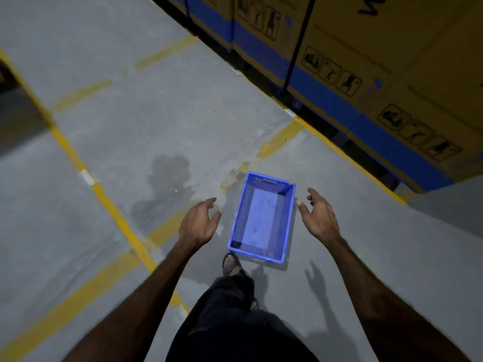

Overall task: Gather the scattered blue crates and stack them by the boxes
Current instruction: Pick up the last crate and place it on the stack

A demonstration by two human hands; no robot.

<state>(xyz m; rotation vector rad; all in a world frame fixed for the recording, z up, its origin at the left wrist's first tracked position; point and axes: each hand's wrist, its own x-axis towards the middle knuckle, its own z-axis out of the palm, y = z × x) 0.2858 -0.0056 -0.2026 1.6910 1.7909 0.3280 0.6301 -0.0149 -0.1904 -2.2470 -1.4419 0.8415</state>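
One blue crate (262,218) sits upright on the grey concrete floor, open side up, with nothing inside. My left hand (200,220) hovers just left of the crate with fingers spread, not touching it. My right hand (317,214) is off the crate's right side, also spread, with the thumb tip close to the rim. Both hands hold nothing. The large brown and blue cardboard boxes (366,74) run along the upper right.
Yellow painted lines (109,202) cross the floor on the left and run along the foot of the boxes. A dark wet stain (167,181) lies left of the crate. My sandalled foot (231,263) and dark trousers are just below the crate.
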